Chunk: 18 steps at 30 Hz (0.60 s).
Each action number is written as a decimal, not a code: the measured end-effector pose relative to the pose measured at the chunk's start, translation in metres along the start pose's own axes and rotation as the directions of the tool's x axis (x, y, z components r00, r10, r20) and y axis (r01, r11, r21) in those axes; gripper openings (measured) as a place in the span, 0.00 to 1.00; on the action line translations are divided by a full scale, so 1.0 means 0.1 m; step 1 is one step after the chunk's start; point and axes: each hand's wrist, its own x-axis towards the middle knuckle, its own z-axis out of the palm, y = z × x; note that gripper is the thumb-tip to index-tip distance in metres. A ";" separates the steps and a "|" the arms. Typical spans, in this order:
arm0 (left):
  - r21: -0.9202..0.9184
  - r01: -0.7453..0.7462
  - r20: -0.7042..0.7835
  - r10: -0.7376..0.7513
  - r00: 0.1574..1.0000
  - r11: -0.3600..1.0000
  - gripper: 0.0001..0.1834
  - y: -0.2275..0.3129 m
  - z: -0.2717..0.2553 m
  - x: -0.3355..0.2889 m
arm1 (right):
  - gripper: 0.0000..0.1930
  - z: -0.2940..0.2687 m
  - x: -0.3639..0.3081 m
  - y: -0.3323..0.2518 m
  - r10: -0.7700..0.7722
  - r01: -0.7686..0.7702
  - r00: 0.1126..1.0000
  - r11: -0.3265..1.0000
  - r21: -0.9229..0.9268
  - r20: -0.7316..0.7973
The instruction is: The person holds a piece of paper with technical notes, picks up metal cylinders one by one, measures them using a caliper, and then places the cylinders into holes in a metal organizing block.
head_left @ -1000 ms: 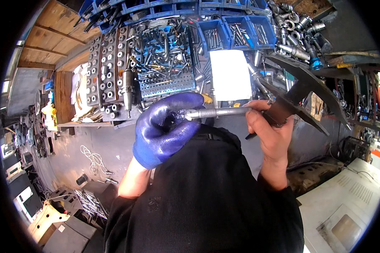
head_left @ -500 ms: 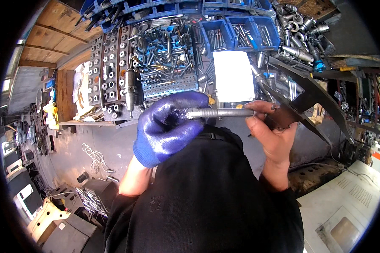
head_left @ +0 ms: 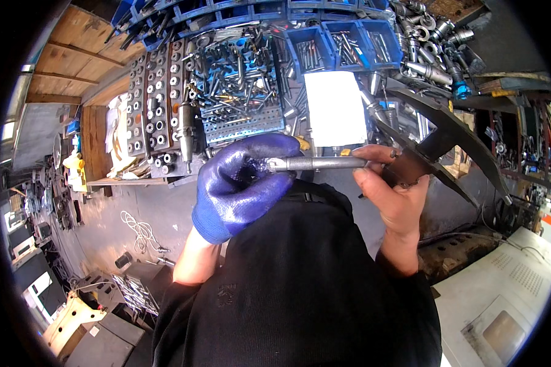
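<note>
My left hand (head_left: 245, 183), in a blue and purple coated glove, is closed around the left end of a silver metal rod (head_left: 333, 163). The rod lies level across my front, with a finely ridged band near the glove. My bare right hand (head_left: 395, 196) is closed on the dark body of a large caliper (head_left: 446, 136), whose long pointed jaws spread up and to the right. My right thumb and fingertips meet the rod's right end. Whether they pinch it or only touch it cannot be told.
Ahead stands a bench with a blue rack (head_left: 242, 127) of tool bits, collet rows (head_left: 159, 104), blue bins (head_left: 312, 52) and a white sheet (head_left: 337, 110). Toolholders (head_left: 431, 73) pile up at the far right. A white cabinet (head_left: 502, 293) is at the lower right, a coiled cable (head_left: 142, 232) at left.
The rod has shifted very slightly left together with both hands. The surroundings have moved a little in the view; both grips look the same.
</note>
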 end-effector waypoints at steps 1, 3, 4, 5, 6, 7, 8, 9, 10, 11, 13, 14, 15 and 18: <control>0.013 -0.014 0.004 0.014 1.000 1.000 0.17 -0.01 0.00 0.00 | 0.11 0.00 0.00 0.00 0.002 -0.002 1.000 1.000 -0.001 0.003; 0.012 -0.009 -0.006 0.009 1.000 1.000 0.18 0.02 0.01 0.00 | 0.12 0.01 0.00 -0.01 0.015 -0.015 1.000 1.000 0.020 -0.003; 0.012 -0.006 -0.013 0.006 1.000 1.000 0.18 0.02 0.01 -0.01 | 0.12 0.02 0.00 -0.01 0.022 -0.022 1.000 0.999 0.030 -0.004; -0.014 0.013 -0.015 -0.013 1.000 1.000 0.18 0.03 0.02 -0.02 | 0.13 0.02 0.00 -0.01 0.049 -0.048 0.999 0.998 0.039 -0.010; -0.040 0.031 -0.017 -0.032 0.999 0.999 0.18 0.03 0.02 -0.02 | 0.13 0.01 -0.01 -0.01 0.076 -0.075 0.997 0.996 0.048 -0.014; -0.066 0.049 -0.020 -0.050 0.999 0.997 0.18 0.03 0.02 -0.02 | 0.13 0.00 -0.01 0.00 0.103 -0.102 0.995 0.993 0.056 -0.016; -0.051 0.041 -0.011 -0.042 0.999 0.998 0.18 0.03 0.01 -0.02 | 0.13 0.00 -0.01 0.01 0.100 -0.098 0.995 0.994 0.056 -0.022; -0.036 0.034 -0.003 -0.034 0.999 0.999 0.18 0.03 0.00 -0.01 | 0.12 0.01 0.00 0.03 0.097 -0.095 0.995 0.994 0.056 -0.028; -0.021 0.026 0.006 -0.026 1.000 0.999 0.18 0.03 0.00 0.00 | 0.12 0.02 0.01 0.05 0.094 -0.092 0.995 0.994 0.056 -0.034; -0.061 0.053 -0.007 -0.054 0.999 0.997 0.18 0.01 0.00 -0.02 | 0.11 0.03 0.01 0.06 0.101 -0.098 0.994 0.992 0.076 -0.044; -0.085 0.080 -0.005 -0.080 0.997 0.993 0.18 0.06 0.00 -0.01 | 0.10 0.06 0.03 0.08 0.118 -0.110 0.991 0.987 0.116 -0.065; -0.096 0.087 0.000 -0.088 0.996 0.992 0.18 0.08 -0.02 0.01 | 0.11 0.08 0.05 0.08 0.127 -0.119 0.989 0.987 0.104 -0.075; -0.053 0.047 0.018 -0.046 0.999 0.998 0.18 0.06 -0.05 0.01 | 0.12 0.10 0.07 0.08 0.136 -0.128 0.987 0.987 0.092 -0.086; 0.012 0.027 0.062 -0.028 0.998 1.000 0.17 -0.01 -0.14 0.01 | 0.11 0.11 0.10 0.10 0.149 -0.143 0.986 0.987 0.077 -0.079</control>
